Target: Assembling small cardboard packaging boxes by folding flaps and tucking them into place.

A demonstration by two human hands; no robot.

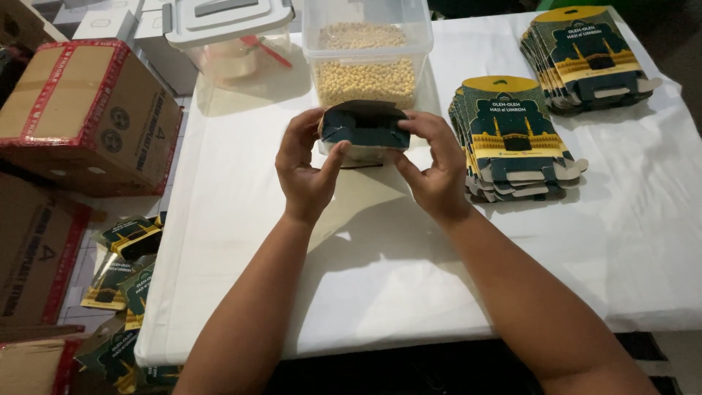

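A small dark green and yellow cardboard box (365, 130), partly folded, is held up over the white table (241, 241) between both hands. My left hand (306, 170) grips its left side, thumb against the front. My right hand (433, 167) grips its right side, fingers curled over the top edge. Right behind the box stands a clear plastic tub (367, 51) filled with small pale beans.
Two stacks of flat printed box blanks, one stack (512, 139) to the right and another stack (589, 58) at the far right. A lidded clear container (227, 36) at the back. Brown cartons (88, 110) and scattered blanks (124, 271) lie on the floor at left.
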